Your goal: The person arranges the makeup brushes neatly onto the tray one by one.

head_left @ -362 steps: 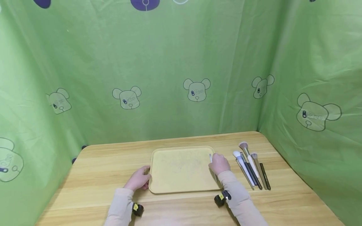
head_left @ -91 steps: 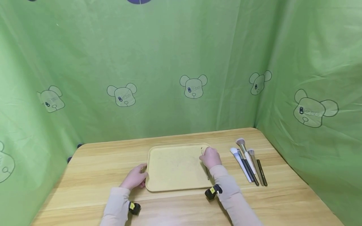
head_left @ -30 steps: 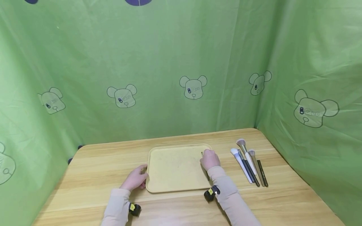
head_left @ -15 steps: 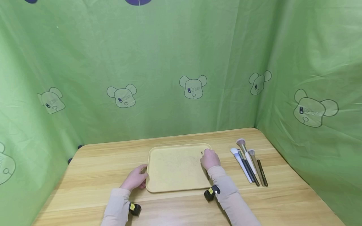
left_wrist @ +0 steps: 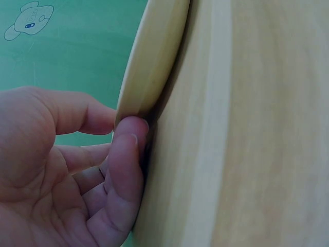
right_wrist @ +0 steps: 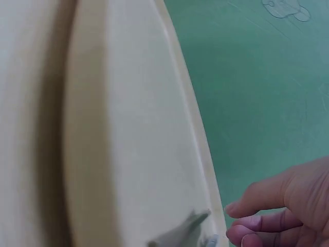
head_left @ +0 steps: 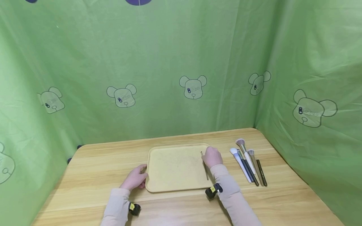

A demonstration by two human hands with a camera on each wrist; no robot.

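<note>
A yellow rectangular tray (head_left: 175,168) lies on the wooden table. At its left side my left hand (head_left: 135,178) pinches the rim, thumb on the edge and fingers curled against the outside; the left wrist view shows this grip on the tray wall (left_wrist: 154,67). A slim makeup brush (head_left: 206,172) lies lengthwise inside the tray near the right side. My right hand (head_left: 212,157) is just right of this brush, over the tray's right edge. In the right wrist view, the fingers (right_wrist: 257,222) are loosely bent, with a gap to the thumb and nothing held.
Several makeup brushes lie in a bunch right of the tray, among them a white one (head_left: 241,164) and a black one (head_left: 262,174). Green curtains (head_left: 158,119) hang behind the table (head_left: 113,157) and on both sides.
Over the last half second, my right hand has let go of the slim brush and shifted right. Since 12 seconds ago, a thin brush has left the bunch. My left hand keeps its grip.
</note>
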